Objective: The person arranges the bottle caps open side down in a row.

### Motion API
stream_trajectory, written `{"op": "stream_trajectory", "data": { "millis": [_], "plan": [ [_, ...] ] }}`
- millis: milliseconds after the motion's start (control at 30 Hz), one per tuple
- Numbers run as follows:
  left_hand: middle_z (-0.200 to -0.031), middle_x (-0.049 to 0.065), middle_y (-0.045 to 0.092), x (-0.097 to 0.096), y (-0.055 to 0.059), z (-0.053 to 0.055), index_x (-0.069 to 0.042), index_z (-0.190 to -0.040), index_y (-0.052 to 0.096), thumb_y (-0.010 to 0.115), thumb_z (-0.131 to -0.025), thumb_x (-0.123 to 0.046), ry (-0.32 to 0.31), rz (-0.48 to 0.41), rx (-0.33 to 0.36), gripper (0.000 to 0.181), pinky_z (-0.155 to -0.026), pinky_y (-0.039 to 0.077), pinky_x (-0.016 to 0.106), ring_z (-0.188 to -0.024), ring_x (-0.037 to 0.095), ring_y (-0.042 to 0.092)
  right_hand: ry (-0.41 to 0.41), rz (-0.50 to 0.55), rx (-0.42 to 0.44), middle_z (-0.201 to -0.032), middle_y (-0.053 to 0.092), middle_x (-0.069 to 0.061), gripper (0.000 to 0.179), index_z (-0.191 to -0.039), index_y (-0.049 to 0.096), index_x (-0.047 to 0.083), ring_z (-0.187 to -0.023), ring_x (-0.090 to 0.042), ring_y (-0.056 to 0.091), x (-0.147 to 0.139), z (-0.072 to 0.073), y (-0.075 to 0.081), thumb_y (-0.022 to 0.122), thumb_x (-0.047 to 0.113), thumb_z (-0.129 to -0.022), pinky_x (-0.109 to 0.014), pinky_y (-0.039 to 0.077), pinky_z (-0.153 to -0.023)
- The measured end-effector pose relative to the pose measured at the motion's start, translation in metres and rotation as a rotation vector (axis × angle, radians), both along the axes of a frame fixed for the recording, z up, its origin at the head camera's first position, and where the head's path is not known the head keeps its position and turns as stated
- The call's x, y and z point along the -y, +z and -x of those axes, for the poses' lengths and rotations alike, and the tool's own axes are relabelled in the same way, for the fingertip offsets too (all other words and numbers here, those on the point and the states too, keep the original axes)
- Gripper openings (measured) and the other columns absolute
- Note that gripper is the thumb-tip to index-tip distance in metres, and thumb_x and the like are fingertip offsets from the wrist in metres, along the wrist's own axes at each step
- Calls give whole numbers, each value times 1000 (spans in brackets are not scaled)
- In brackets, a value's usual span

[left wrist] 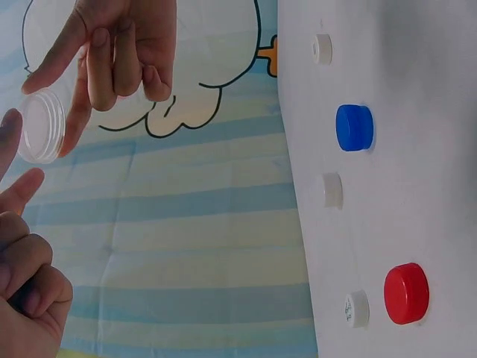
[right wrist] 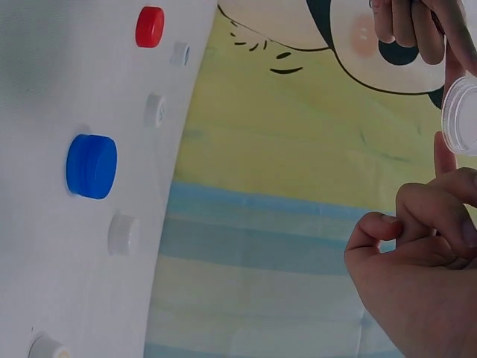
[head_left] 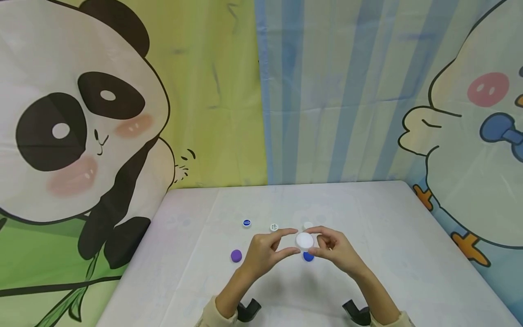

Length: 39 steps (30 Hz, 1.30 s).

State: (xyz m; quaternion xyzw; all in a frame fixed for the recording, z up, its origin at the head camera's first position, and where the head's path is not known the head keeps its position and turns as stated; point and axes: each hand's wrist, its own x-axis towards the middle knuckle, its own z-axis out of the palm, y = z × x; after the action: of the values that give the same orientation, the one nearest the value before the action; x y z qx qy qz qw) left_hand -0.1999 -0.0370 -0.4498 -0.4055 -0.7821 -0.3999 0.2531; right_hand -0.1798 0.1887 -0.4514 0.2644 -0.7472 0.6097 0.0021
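In the head view my left hand (head_left: 263,252) and right hand (head_left: 337,250) face each other above a white table. Between their thumbs and index fingers they hold a round, clear plastic lid (left wrist: 42,125) by its rim, raised off the tabletop. Its side shows ring-like ridges. The other fingers of both hands are curled in. Just below the lid in the head view, a blue bottle cap (head_left: 308,257) is partly covered by it. A white cap (head_left: 308,225) peeks out behind the right index finger.
Left of my hands lies a cap (head_left: 236,255), purple here but red (left wrist: 407,293) in the wrist views. Farther back are a blue-topped small cap (head_left: 247,223) and a printed white cap (head_left: 274,227). Another white cap (left wrist: 322,49) lies beyond the blue one. Cartoon curtains (head_left: 327,91) hang behind.
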Motion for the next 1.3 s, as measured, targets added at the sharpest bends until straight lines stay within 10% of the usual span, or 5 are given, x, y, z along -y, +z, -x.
{"op": "stream_trajectory", "data": {
  "millis": [333,533,1000,1300],
  "plan": [
    [-47,-11,30,-9,-4,3,-18,-108,64,68,-76,-38,46,18,-66,37,-40,17,10,-45,-4,20,-50,-45,-64,-54,33,-2,39,-114,56,10,-46,-11,29,-2,0,6,69,6,-77,-26,30,-42],
    [-46,-10,30,-35,-8,21,-19,-109,64,65,-79,-39,84,79,-12,37,-41,17,12,-43,-3,20,-244,-240,-143,-55,37,0,38,-112,59,11,-46,-8,33,-14,-4,26,71,14,-76,-23,32,-41],
    [-62,-11,58,-119,-39,86,-25,-115,61,57,-82,-46,174,425,129,39,-47,30,11,-49,-1,38,-427,-497,-31,-62,42,-2,46,-118,56,21,-51,-13,37,-92,55,-29,66,41,-78,-26,32,-46],
    [-77,-12,67,-148,-69,100,-31,-110,64,58,-78,-52,290,601,110,39,-48,34,15,-53,2,46,-450,-523,63,-61,43,-2,51,-121,55,13,-49,-10,36,-109,65,-68,66,39,-78,-24,32,-44]
  ]
}}
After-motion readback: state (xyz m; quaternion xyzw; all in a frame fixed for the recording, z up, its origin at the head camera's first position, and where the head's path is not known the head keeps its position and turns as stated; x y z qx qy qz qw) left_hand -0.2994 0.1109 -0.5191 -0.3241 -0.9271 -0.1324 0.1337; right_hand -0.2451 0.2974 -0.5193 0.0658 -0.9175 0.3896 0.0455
